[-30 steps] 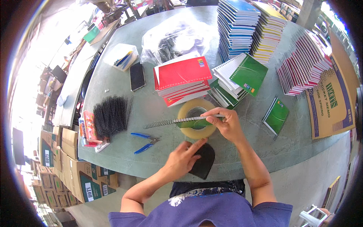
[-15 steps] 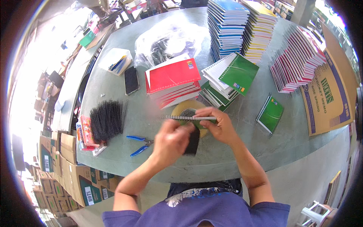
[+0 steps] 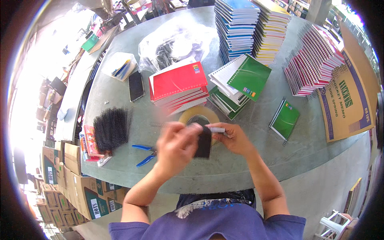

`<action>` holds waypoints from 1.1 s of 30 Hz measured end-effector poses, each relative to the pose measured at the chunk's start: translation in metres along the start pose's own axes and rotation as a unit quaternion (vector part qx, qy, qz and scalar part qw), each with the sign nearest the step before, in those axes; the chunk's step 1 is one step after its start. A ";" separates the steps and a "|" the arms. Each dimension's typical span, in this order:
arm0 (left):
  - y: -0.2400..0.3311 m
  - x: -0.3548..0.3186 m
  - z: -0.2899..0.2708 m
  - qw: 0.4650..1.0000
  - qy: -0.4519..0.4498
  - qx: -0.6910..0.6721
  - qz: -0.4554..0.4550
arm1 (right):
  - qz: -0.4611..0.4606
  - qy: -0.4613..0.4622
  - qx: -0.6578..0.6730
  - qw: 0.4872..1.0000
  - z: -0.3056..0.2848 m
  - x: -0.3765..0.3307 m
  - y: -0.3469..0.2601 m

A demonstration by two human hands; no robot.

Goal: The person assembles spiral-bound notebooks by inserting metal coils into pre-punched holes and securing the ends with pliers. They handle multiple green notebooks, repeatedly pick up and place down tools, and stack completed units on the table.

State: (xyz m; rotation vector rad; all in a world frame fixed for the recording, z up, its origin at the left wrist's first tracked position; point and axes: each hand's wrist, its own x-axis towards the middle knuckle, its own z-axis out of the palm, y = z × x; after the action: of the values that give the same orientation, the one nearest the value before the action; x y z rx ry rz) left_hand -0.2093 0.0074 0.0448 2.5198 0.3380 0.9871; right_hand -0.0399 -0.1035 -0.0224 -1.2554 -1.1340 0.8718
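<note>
From the head view, my left hand (image 3: 176, 142) and right hand (image 3: 234, 138) are close together over the table (image 3: 256, 168) edge, both pinching a small black notebook (image 3: 204, 142) between them; the left hand is blurred, so I cannot tell exactly how its fingers sit. The notebook hangs just in front of the roll of tape (image 3: 199, 116), at about 12 o'clock from my chest. I judge it light and a bit floppy (thin card covers), best taken by its edges near the top. Its long axis runs roughly 12 to 6 o'clock. My right fingers also seem to hold a thin wire coil (image 3: 218, 129), lying 9 to 3 across the notebook's top. Blue-handled pliers (image 3: 145, 154) lie at 9 o'clock, and the black coils (image 3: 110, 130) beyond them.
</note>
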 end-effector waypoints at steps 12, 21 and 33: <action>0.015 0.012 -0.014 0.996 0.090 -0.022 0.008 | 0.017 0.004 -0.020 1.000 -0.004 -0.004 -0.002; 0.011 -0.039 0.025 0.993 -0.109 -0.013 0.047 | -0.054 0.001 0.157 0.986 0.004 0.006 0.006; 0.002 0.017 0.008 0.986 -0.117 0.106 0.044 | 0.157 0.098 0.098 0.978 0.008 -0.010 -0.038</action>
State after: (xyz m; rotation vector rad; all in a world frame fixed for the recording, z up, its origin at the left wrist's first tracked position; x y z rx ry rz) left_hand -0.1917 0.0096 0.0506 2.8304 0.2764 0.7078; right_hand -0.0534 -0.1160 0.0130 -1.3411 -0.6856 1.0416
